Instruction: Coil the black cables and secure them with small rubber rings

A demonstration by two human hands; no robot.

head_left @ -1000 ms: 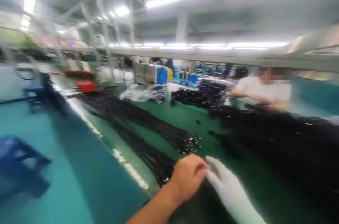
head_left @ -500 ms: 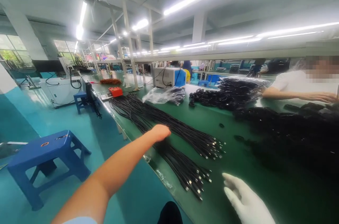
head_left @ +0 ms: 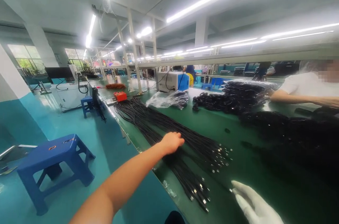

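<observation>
Two long bundles of black cables with silver connector ends lie on the green table. My bare left hand is on the cables between the nearer bundle and the farther bundle; its fingers are curled, and what they hold is hidden. At the lower right, my white-gloved right hand has its thumb and fingertips near each other, beside one small connector at the fingertips. A thin dark cable seems to run back from that connector toward my left hand.
Heaped black coiled cables fill the right side, near a person's arm. Farther back are a clear plastic bag, a blue-and-white machine and a red box. A blue stool stands left.
The view has shifted, so the scene sits lower and farther right. My left hand has moved slightly right over the cables. A connector now shows at my right fingertips.
</observation>
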